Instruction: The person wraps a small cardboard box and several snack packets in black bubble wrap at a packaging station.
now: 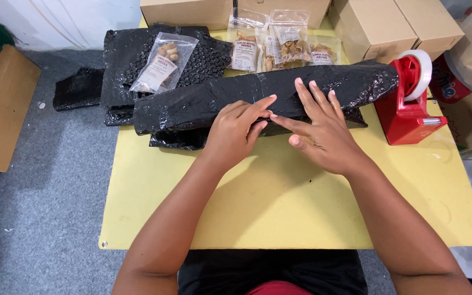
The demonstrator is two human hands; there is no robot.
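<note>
Bare yellow board point(279, 207) lies open along the near edge. A long black bubble-wrap bundle point(203, 104) spans the middle, a red tape dispenser point(408, 104) blocks the right, and snack bags point(288, 41) and cardboard boxes point(383, 24) crowd the far side.

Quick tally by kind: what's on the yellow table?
Clear snack pouches: 5
Black bubble-wrap parcel under left hand and right hand, parcel at: 1
Other black bubble-wrap pieces: about 3
Red tape dispenser: 1
Total: about 10
</note>
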